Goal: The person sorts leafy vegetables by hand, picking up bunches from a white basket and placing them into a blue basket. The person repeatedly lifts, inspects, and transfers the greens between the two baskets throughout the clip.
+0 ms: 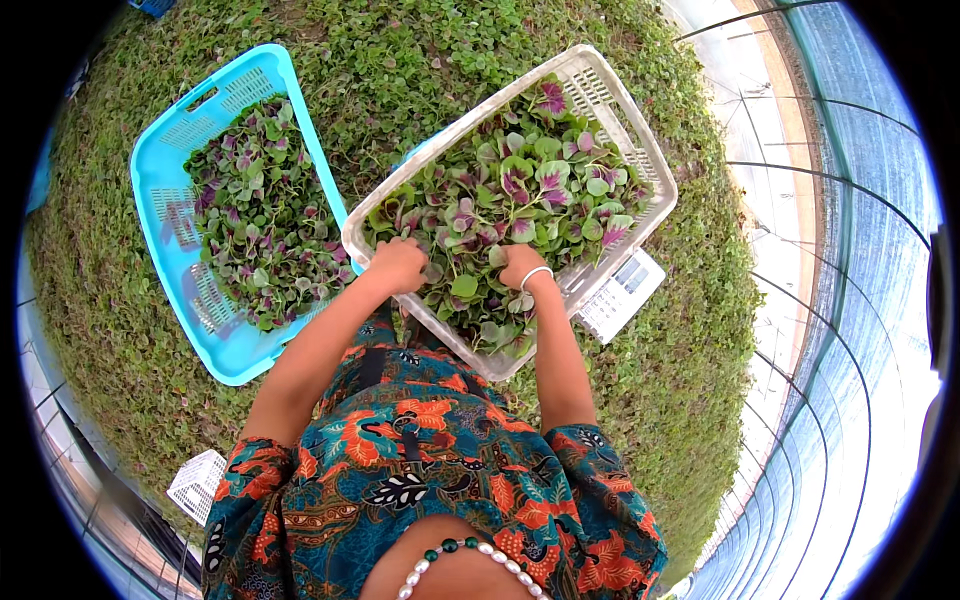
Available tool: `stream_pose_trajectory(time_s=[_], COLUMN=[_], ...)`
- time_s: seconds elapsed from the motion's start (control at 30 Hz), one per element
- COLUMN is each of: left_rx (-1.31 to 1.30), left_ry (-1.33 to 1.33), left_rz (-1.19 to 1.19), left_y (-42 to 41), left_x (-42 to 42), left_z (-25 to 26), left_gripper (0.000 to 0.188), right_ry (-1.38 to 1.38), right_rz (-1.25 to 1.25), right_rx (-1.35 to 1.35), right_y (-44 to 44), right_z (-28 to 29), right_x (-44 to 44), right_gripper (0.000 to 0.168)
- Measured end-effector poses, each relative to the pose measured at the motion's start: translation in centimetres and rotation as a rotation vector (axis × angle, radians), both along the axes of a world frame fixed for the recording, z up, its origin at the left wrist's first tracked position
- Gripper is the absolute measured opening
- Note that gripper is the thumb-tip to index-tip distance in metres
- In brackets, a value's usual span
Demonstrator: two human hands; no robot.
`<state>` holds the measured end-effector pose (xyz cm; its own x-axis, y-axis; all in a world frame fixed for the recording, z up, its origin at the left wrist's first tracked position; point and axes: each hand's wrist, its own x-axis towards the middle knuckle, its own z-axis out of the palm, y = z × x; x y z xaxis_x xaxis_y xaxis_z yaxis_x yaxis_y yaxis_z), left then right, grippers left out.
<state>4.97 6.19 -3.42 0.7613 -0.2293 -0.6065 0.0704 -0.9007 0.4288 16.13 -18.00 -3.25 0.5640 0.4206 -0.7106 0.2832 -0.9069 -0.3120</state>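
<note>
A whitish plastic basket [457, 142] is tilted before me, heaped with green and purple amaranth leaves [555, 176]. At its near left corner, my left hand [400, 266] is sunk among the leaves with curled fingers; its fingertips are hidden, so its grip is unclear. My right hand [521, 266], with a white bracelet at the wrist, pinches some leaves inside the basket's near side. To the left, a bright blue plastic basket [161, 161] holds a smaller pile of similar leaves [262, 217]. Its right edge meets the whitish basket's corner.
A white digital scale panel [624, 295] with keys and a display sticks out from under the whitish basket's right side. Low green plants [675, 420] cover the ground. A small white basket [199, 484] lies behind at left. Netting on curved hoops [847, 217] rises at right.
</note>
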Motion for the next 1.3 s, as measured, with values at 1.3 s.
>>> stream_pose_trajectory(time_s=[1.3], left_rx=[-0.465], left_ry=[-0.360], left_rz=[0.411], left_y=[4.8], left_x=[-1.1], left_z=[5.6], left_gripper=[0.015], right_ry=[-0.594], right_rz=[-0.737], right_rx=[0.149], right_y=[6.1], right_z=[-7.6], right_x=[26.8], right_gripper=[0.028])
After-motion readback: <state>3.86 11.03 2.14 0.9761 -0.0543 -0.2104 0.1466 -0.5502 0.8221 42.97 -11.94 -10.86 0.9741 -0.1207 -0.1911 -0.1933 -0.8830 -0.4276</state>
